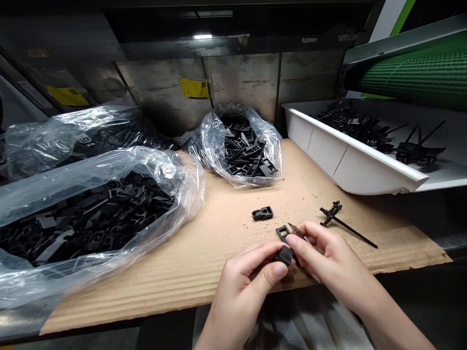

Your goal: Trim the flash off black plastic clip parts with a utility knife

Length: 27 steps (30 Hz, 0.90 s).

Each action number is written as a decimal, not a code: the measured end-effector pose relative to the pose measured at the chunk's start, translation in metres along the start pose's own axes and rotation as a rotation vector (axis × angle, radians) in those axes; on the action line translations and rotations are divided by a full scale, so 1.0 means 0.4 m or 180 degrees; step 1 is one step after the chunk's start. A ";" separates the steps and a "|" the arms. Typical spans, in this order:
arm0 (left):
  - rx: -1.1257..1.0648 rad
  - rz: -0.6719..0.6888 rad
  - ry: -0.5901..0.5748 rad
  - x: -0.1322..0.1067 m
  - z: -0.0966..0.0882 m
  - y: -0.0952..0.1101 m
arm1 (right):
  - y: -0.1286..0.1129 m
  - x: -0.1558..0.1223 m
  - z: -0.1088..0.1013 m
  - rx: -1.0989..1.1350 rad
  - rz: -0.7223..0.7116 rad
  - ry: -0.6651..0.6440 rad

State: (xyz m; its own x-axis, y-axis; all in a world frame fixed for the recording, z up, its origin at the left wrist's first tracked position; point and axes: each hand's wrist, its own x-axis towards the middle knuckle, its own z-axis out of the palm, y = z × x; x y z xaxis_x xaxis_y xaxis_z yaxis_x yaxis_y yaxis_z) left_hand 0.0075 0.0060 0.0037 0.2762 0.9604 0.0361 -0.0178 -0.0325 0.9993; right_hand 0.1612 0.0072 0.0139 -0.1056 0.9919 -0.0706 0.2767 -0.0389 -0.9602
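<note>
Cardboard counter [204,243], bags [91,209] behind: left hand [242,282] pinches a clip [284,254] steady, right hand [328,257] fingers closed on a blade [295,229] against it

A factory is shown: bags of black plastic parts [91,214] are piled on a bench [219,277] beside a green belt [419,73].

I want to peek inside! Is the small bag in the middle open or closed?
Open: the small bag gapes toward the camera, and black parts show inside.
</note>
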 end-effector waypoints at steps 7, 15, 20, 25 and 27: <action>-0.0006 -0.0034 0.0111 0.001 0.003 -0.001 | 0.037 -0.052 -0.026 -0.0538 -0.0844 0.0424; 0.0129 0.0097 0.0220 -0.006 -0.004 0.001 | 0.054 -0.091 -0.038 -0.1548 -0.1938 0.0472; 0.0113 -0.0025 0.0254 -0.011 -0.002 -0.001 | 0.042 -0.082 -0.023 -0.1627 -0.1809 0.0406; 0.0033 0.0147 0.0268 -0.009 0.000 0.003 | 0.046 -0.071 -0.011 -0.1647 -0.1769 0.0444; -0.0029 0.0169 0.0196 -0.010 0.001 0.006 | 0.057 -0.066 -0.016 -0.1762 -0.1815 0.0666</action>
State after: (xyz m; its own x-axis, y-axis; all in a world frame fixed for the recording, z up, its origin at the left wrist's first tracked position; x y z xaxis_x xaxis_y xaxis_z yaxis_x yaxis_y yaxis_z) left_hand 0.0069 0.0018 0.0060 0.2149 0.9726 0.0882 -0.0396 -0.0816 0.9959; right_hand 0.1764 -0.0192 -0.0044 -0.2071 0.8455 0.4922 0.6712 0.4888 -0.5572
